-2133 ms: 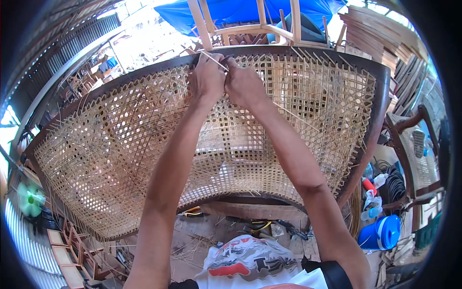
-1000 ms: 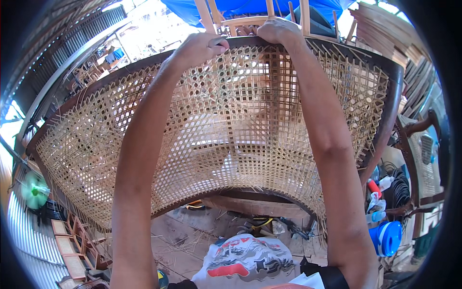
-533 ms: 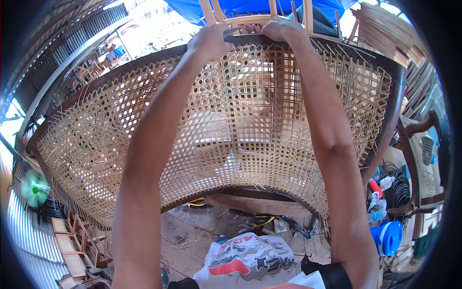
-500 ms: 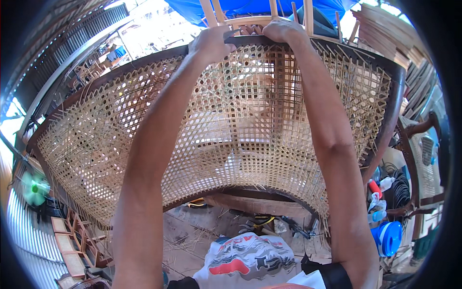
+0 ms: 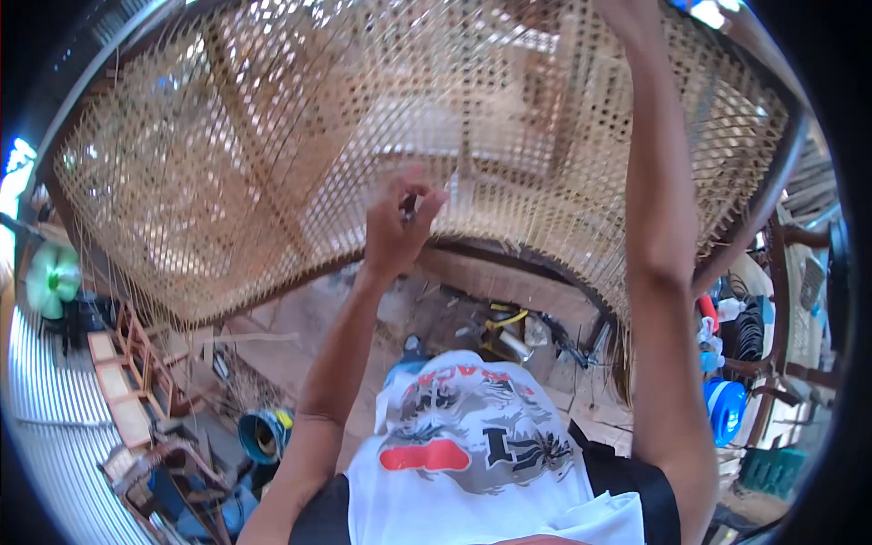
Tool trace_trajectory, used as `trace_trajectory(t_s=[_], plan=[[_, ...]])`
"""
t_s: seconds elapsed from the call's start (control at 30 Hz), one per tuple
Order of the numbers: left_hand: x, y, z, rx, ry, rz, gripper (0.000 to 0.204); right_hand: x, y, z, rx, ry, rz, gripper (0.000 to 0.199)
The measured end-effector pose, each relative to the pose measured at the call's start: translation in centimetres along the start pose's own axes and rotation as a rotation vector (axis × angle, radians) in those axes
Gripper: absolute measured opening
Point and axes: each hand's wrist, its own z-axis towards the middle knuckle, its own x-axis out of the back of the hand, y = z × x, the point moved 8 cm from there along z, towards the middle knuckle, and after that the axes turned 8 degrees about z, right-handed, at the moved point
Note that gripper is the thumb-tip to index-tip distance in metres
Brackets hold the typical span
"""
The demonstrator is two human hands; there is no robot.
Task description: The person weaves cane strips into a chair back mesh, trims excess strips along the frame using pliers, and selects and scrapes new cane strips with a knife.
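A woven cane panel (image 5: 263, 136) in a curved dark wooden frame (image 5: 763, 213) spreads across the view before me. Its holes are open, and loose cane ends stick out along the edges. Over the panel's lower middle, close to the near curve, is my left hand (image 5: 392, 238). The fingers are curled and blurred, with a small dark, shiny thing between them that I cannot make out. My right hand (image 5: 631, 20) reaches to the far part of the panel at the top edge of the view. Its fingers are cut off and smeared.
Below the panel, yellow-handled pliers (image 5: 506, 320) and other tools lie on the floor. A green fan (image 5: 53, 274) and small wooden frames (image 5: 118, 386) stand at left, near a round tin (image 5: 263, 434). A blue container (image 5: 726, 411) and black coiled cable (image 5: 747, 331) are at right.
My left hand has left the far rail and come back toward me, over the lower panel. My right arm stays stretched to the far side. The view has tipped down.
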Motion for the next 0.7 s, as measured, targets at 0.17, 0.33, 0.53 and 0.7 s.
trace_trajectory(t_s=[0.17,0.33,0.53,0.7], plan=[[0.5,-11.7,-17.1,0.409,-0.042,-0.524,0.051,-23.0,-7.5,-43.3,-0.617,-0.899,0.711,0.026],[2.0,-20.2,-31.1,0.626,-0.028,-0.577,0.022,-30.6,-16.6,-69.7,-0.957,-1.191,0.917,0.029],[13.1,-28.9,-37.0,1.088,0.201,-0.870,0.012,-30.8,-19.6,-76.0,-1.138,-1.069,0.862,0.036],[23.8,-36.4,-39.1,0.986,0.251,-1.016,0.015,-30.3,-22.6,-79.3,-1.410,-0.910,0.813,0.031]])
